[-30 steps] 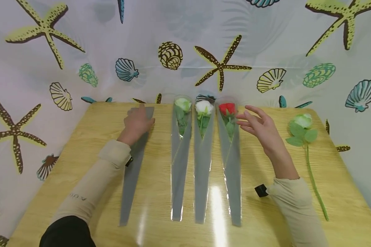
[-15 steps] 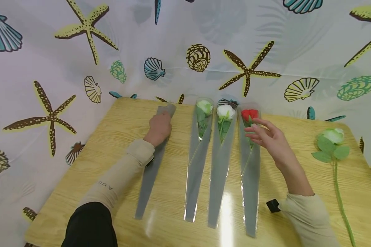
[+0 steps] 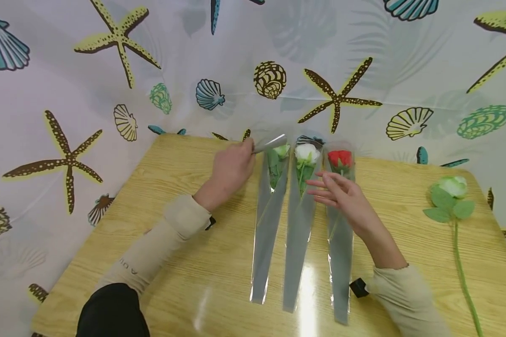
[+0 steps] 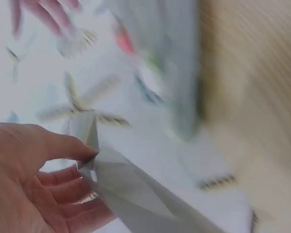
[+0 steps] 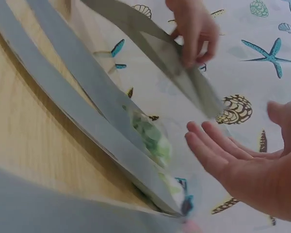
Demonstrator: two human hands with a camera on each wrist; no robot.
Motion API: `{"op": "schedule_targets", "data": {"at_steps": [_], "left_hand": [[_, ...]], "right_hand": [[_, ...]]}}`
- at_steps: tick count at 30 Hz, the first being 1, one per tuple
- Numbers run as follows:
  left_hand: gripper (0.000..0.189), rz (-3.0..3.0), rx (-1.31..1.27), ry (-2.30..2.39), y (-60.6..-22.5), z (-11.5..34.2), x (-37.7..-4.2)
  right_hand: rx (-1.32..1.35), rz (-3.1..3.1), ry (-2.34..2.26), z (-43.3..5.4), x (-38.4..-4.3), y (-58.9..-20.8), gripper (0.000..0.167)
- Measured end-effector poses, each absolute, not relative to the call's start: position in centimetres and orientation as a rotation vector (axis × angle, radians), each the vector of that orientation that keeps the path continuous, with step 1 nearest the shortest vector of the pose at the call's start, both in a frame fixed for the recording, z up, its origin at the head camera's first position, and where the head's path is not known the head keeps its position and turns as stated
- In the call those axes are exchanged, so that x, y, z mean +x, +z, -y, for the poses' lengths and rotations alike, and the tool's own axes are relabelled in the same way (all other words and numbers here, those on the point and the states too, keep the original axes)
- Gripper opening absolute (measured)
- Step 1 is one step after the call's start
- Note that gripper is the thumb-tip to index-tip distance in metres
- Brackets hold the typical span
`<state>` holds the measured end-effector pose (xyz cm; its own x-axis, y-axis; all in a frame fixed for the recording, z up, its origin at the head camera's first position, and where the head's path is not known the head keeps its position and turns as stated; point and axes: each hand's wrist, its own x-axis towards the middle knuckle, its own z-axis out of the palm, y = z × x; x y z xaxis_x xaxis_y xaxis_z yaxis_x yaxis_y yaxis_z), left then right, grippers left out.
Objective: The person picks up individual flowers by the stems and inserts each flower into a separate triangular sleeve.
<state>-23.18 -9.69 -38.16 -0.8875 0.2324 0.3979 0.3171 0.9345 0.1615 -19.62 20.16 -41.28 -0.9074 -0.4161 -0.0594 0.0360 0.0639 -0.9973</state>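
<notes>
My left hand pinches a flat grey flower sleeve between thumb and fingers. In the head view the raised sleeve's far end points right, over the pale green rose. My right hand hovers with fingers extended and holds nothing. It is above the wrapped white rose and red rose. Each of these three roses lies in its own grey-and-clear sleeve, side by side on the table. In the right wrist view, the held sleeve reaches down close to my right fingertips.
A loose pale green rose with a long bare stem lies on the right side of the wooden table. Behind the table hangs a white cloth printed with starfish and shells.
My left hand has grasped the grey sleeve at the table's left, lifted it and swung it right. My right hand has shifted slightly left. The head view has also turned left.
</notes>
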Motion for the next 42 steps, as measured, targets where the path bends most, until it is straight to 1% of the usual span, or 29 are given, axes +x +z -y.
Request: {"op": "schedule_targets", "data": {"at_steps": [2, 5, 7, 8, 10, 14, 15, 16, 20, 21, 23, 26, 31, 37, 42], "left_hand": [[0.009, 2.701, -0.519, -0.3, -37.5, 7.8, -22.1], [0.012, 2.72, -0.694, -0.293, -37.5, 5.3, -20.8], [0.014, 2.727, -0.788, -0.28, -38.0, 4.1, -20.3], [0.014, 2.723, -0.826, -0.263, -38.3, 3.5, -20.1], [0.012, 2.698, -0.88, -0.23, -38.9, 2.7, -19.8], [0.006, 2.679, -0.931, -0.238, -39.9, 1.7, -19.9], [0.009, 2.692, -0.933, -0.257, -40.0, 1.5, -19.9], [0.015, 2.712, -0.931, -0.276, -40.2, 1.4, -20.0], [0.061, 2.829, -0.9, -0.387, -40.4, 1.1, -20.2], [0.069, 2.841, -0.893, -0.414, -40.4, 1.0, -20.2], [0.074, 2.823, -0.902, -0.483, -40.5, 0.9, -20.4], [0.065, 2.719, -0.959, -0.564, -40.4, 0.6, -21.0], [0.057, 2.586, -1.065, -0.6, -39.4, -0.3, -21.9], [0.044, 2.54, -1.227, -0.296, -38.4, -0.8, -21.0], [0.028, 2.468, -1.225, -0.081, -37.6, -1.2, -20.8]], "right_hand": [[-0.379, -1.905, -1.961, -20.3, -19.9, -41.4, 0.072], [-0.318, -1.729, -2.037, -20.7, -20.3, -41.5, 0.085], [-0.27, -1.694, -2.049, -21.1, -20.4, -41.5, 0.089], [-0.245, -1.704, -2.045, -21.3, -20.5, -41.5, 0.088], [-0.188, -1.75, -2.035, -21.6, -20.5, -41.4, 0.078], [-0.114, -1.934, -1.987, -22.1, -20.2, -41.1, 0.032], [-0.094, -1.982, -1.973, -22.3, -20.1, -41.0, 0.022], [-0.075, -2.031, -1.956, -22.5, -20.1, -41.0, 0.016], [-0.026, -2.215, -1.867, -22.9, -20.0, -41.0, 0.012], [-0.018, -2.256, -1.853, -22.9, -20.1, -41.1, 0.013], [-0.019, -2.318, -1.855, -22.8, -20.1, -41.2, 0.018], [-0.028, -2.417, -1.852, -22.6, -20.1, -41.4, 0.028], [-0.035, -2.516, -1.851, -22.1, -20.0, -41.3, 0.038], [-0.089, -2.546, -1.777, -21.7, -19.5, -41.5, 0.038], [-0.109, -2.595, -1.725, -21.8, -19.2, -41.2, 0.04]]}}
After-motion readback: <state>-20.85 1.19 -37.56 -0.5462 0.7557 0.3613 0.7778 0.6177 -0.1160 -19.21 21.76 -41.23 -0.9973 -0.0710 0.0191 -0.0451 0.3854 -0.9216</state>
